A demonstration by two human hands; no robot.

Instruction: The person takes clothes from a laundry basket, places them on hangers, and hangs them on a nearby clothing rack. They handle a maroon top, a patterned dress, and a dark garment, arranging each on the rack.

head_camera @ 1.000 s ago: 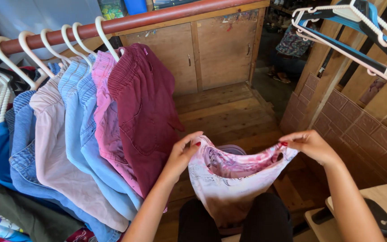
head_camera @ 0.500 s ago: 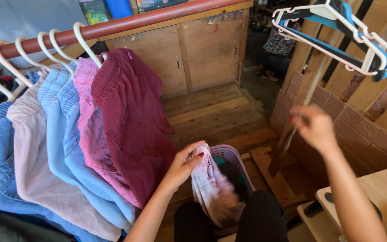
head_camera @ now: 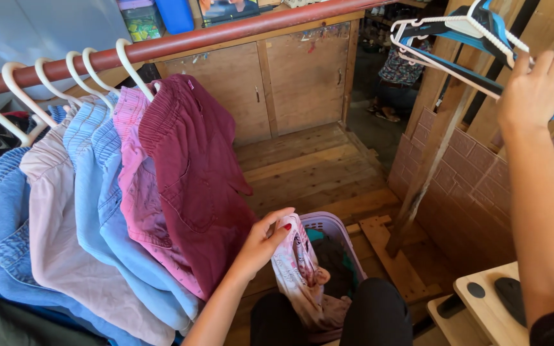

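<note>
My left hand point(head_camera: 265, 242) pinches the top edge of a pink and white patterned garment point(head_camera: 299, 272), which hangs down over a lilac laundry basket point(head_camera: 335, 225). My right hand point(head_camera: 535, 91) is raised at the upper right, fingers on a bunch of white and blue plastic hangers point(head_camera: 456, 40) hanging there. Whether it grips one is unclear. To the left, a red-brown rail point(head_camera: 181, 40) carries several shorts on white hangers; the nearest is a maroon pair point(head_camera: 193, 173).
Pink point(head_camera: 137, 186), light blue point(head_camera: 100, 211) and denim shorts fill the rail to the left. A wooden cabinet point(head_camera: 283, 80) stands behind on a plank floor point(head_camera: 315, 170). A brick-patterned wall point(head_camera: 476, 186) and a small wooden table point(head_camera: 492, 304) are at the right. A person sits in the far doorway.
My right hand let go of the garment and rose to the hangers at the upper right. The garment now hangs from my left hand alone, over the basket.
</note>
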